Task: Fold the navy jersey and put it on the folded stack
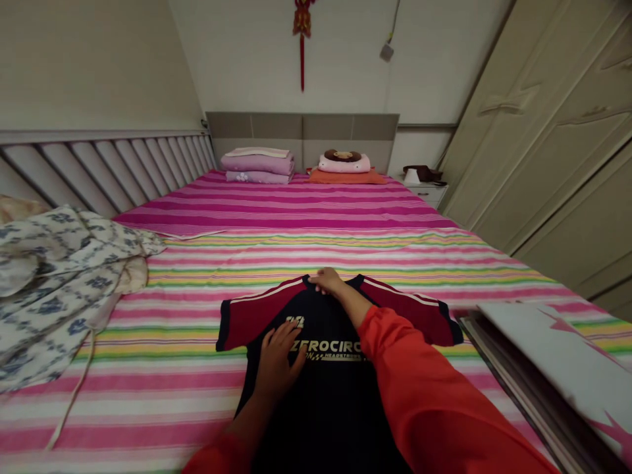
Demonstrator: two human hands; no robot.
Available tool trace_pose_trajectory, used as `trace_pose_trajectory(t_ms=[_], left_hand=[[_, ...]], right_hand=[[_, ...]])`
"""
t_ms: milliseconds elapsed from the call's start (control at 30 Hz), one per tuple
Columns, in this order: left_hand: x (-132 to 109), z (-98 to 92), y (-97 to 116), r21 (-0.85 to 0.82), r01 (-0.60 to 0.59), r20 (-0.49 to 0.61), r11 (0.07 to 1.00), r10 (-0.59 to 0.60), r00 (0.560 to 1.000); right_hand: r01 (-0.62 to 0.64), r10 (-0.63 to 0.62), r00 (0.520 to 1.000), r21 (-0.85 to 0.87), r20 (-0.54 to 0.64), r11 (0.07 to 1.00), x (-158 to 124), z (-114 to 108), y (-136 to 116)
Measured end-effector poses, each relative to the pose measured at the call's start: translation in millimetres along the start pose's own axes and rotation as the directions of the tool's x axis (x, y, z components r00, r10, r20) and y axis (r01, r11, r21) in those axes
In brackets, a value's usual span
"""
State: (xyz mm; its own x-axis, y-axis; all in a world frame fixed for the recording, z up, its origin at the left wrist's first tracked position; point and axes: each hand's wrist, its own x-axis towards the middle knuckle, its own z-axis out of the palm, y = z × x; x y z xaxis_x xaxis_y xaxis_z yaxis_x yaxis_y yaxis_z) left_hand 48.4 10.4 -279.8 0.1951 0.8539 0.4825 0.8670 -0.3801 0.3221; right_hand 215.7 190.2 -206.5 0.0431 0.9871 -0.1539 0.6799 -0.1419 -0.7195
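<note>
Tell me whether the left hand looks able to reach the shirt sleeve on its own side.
Probably yes: the left hand is over the shirt, close by, and nothing visible blocks that maroon sleeve.

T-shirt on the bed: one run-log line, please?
T-shirt: spread on bed | left hand: at chest print | right hand: at collar

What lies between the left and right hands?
In the head view, only the front of the shirt lies between the left hand and right hand.
</note>
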Motion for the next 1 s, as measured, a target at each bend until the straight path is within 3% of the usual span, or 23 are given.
trace_pose_trajectory(t_ms=[133,233,333,400,433,500,533,567,600,667,700,767,833,900,967,1000], left_hand=[[-0.2,0.9,-0.8,0.002,-0.022,-0.021,1.0,0.022,1.0],[0.3,1.4,-1.3,0.013,-0.034,-0.034,0.999,0.035,0.999],[1.0,2.1,-1.7,0.029,-0.044,-0.024,0.999,0.045,0.999],[1.3,3.2,-2.1,0.037,-0.039,-0.009,0.999,0.039,0.999],[1.4,3.8,-2.3,0.039,-0.032,-0.002,0.999,0.032,0.999],[1.6,5.1,-2.8,0.041,-0.019,0.015,0.999,0.018,1.0],[1.8,5.5,-3.0,0.041,-0.011,0.022,0.999,0.01,1.0],[2.1,5.8,-3.2,0.041,-0.003,0.029,0.999,0.002,1.0],[2.4,5.9,-3.3,0.041,0.003,0.035,0.999,-0.004,0.999],[3.3,5.6,-3.1,0.04,0.012,0.051,0.999,-0.014,0.999],[3.8,5.3,-2.9,0.04,0.016,0.059,0.999,-0.019,0.998],[4.7,4.8,-2.2,0.038,0.027,0.07,0.999,-0.029,0.997],[5.7,4.4,-1.4,0.036,0.039,0.069,0.999,-0.041,0.997],[6.4,3.8,-0.7,0.034,0.048,0.066,0.998,-0.05,0.997],[7.0,2.9,0.3,0.028,0.047,0.063,0.998,-0.049,0.997],[7.3,2.2,1.0,0.026,0.047,0.061,0.999,-0.048,0.997]], right_hand=[[0.033,-0.038,0.996,0.055,0.08,0.998,10.7,29.8,-14.1],[0.11,-0.113,0.993,0.067,0.037,0.992,8.7,29.6,-15.8],[0.233,-0.233,0.972,0.05,-0.011,0.971,-18.8,26.8,-12.8],[0.397,-0.398,0.917,-0.029,-0.021,0.917,-50.2,30.4,-5.1],[0.5,-0.501,0.865,-0.095,0.006,0.861,-66.4,32.9,1.5],[0.656,-0.639,0.754,-0.233,0.154,0.718,-92.2,33.9,20.3],[0.684,-0.643,0.729,-0.296,0.234,0.667,-99.2,29.8,32.1],[0.672,-0.606,0.74,-0.354,0.29,0.651,-101.5,21.6,44.8],[0.614,-0.535,0.789,-0.424,0.302,0.666,-99.2,9.0,57.7],[0.406,-0.358,0.912,-0.563,0.199,0.72,-84.9,-26.4,81.4],[0.249,-0.246,0.965,-0.609,0.089,0.753,-75.9,-45.9,90.5],[0.047,-0.121,0.99,-0.629,-0.075,0.776,-62.8,-78.0,100.2],[-0.072,-0.06,0.98,-0.616,-0.191,0.784,-63.8,-89.1,98.5],[-0.078,-0.078,0.972,-0.612,-0.223,0.787,-81.0,-75.4,91.1],[0.101,-0.221,0.968,-0.624,-0.119,0.775,-107.5,-47.8,87.0],[0.275,-0.355,0.935,-0.615,-0.008,0.739,-120.3,-35.0,88.5]])
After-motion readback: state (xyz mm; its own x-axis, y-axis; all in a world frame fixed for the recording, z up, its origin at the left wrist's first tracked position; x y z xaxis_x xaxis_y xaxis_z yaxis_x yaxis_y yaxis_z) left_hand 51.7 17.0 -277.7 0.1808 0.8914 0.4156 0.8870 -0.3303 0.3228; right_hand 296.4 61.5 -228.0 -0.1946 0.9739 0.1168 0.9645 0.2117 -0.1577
